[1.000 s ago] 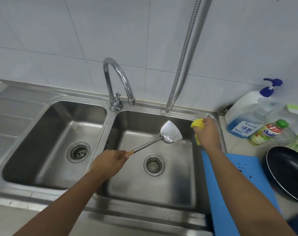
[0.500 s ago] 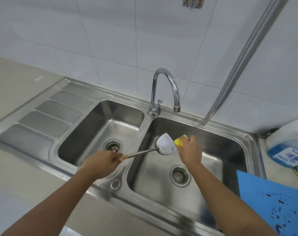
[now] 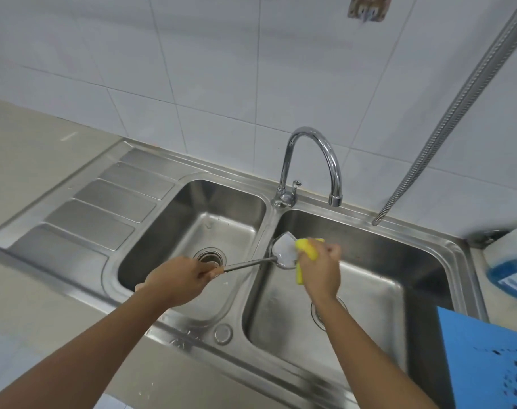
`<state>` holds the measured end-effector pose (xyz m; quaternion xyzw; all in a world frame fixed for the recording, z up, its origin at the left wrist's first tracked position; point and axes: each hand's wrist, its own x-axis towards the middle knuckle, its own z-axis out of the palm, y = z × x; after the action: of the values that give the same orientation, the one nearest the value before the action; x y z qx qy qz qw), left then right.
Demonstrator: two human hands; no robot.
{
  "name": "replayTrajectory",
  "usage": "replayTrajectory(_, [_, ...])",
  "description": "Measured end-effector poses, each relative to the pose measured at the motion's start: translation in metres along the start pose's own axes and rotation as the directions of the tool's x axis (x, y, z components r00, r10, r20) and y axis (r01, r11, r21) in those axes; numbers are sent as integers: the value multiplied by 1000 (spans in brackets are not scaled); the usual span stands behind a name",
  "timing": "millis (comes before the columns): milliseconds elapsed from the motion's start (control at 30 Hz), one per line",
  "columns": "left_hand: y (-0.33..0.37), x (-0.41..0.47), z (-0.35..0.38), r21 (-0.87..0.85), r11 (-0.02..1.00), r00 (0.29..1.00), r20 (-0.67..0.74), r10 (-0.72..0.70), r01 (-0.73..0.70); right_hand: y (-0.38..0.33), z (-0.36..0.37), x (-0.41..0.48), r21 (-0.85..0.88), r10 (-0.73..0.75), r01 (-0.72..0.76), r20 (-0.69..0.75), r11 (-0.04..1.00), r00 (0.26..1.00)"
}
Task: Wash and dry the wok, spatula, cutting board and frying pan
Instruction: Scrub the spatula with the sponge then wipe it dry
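We are holding the spatula (image 3: 283, 252) just right of the frame's centre, its blade hanging over the wall that divides the double sink (image 3: 398, 246), probably so that drips are falling into the basins and not onto the worktop (image 3: 30, 137). Our left hand (image 3: 180, 278), grip curled round the handle, is keeping the shaft nearly level. Our right hand (image 3: 322, 268), grip pinching the yellow sponge (image 3: 305, 250), is pressing it against the blade's right side, which we are judging to be scrubbing. We are making out no stream from the faucet (image 3: 310, 160).

The handle's end is hiding inside the left fist, and the right wrist is covering part of the right basin's drain. The frame is cutting off the blue cutting board (image 3: 487, 358) at lower right, the soap bottle (image 3: 509, 273) is blurring at the right edge, and the wok and frying pan are not showing.
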<state>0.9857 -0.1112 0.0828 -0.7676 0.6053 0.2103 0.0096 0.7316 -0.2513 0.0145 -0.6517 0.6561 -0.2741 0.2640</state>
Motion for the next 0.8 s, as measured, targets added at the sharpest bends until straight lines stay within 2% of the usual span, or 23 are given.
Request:
replayTrajectory(67, [-7, 1, -4, 6, 1000, 1000, 10, -4, 4, -5, 21, -3, -216, -218, 266, 222, 939, 950])
replayTrajectory(100, [-12, 2, -7, 16, 1000, 1000, 12, 1, -1, -5, 27, 1, -265, -247, 321, 279, 909, 928])
replayTrajectory(133, [-13, 3, -10, 30, 999, 1000, 12, 12, -12, -4, 28, 7, -289, -220, 299, 277, 909, 935])
replayTrajectory(200, [-20, 4, -12, 53, 998, 1000, 16, 18, -19, -4, 31, 16, -285, -127, 174, 176, 943, 976])
replayTrajectory(233, [-22, 4, -13, 65, 998, 1000, 23, 21, -23, -5, 36, 16, -296, -123, 163, 150, 941, 981])
replayTrajectory(333, [-24, 6, -13, 133, 987, 995, 64, 81, -89, -11, 55, 0, -369, -245, 333, 265, 868, 933])
replayTrajectory(367, [-24, 8, -13, 146, 983, 992, 76, 102, -112, -12, 53, 1, -355, -227, 318, 274, 879, 935])
replayTrajectory(467, [-25, 12, -11, 195, 969, 986, 95, 134, -150, -5, 44, 25, -358, -26, 72, 132, 931, 991])
replayTrajectory(500, [-26, 12, -10, 206, 967, 986, 98, 135, -153, -2, 45, 27, -360, 1, 34, 97, 932, 995])
replayTrajectory(567, [-30, 12, -7, 228, 961, 985, 111, 134, -156, -4, 53, 16, -360, -56, 107, 150, 927, 987])
replayTrajectory(633, [-33, 10, -5, 254, 952, 983, 114, 144, -169, -4, 60, 0, -365, -182, 267, 252, 892, 951])
replayTrajectory(667, [-35, 10, -4, 259, 949, 982, 112, 154, -178, -3, 57, 1, -350, -197, 280, 255, 894, 947])
replayTrajectory(700, [-35, 10, -2, 259, 948, 981, 109, 163, -187, -1, 54, 7, -358, -156, 234, 234, 904, 960])
replayTrajectory(767, [-38, 11, -1, 253, 946, 979, 100, 180, -200, 0, 51, 13, -339, -54, 85, 101, 937, 993])
replayTrajectory(800, [-38, 12, 0, 254, 945, 978, 95, 188, -207, -1, 54, 11, -343, -45, 66, 67, 937, 997])
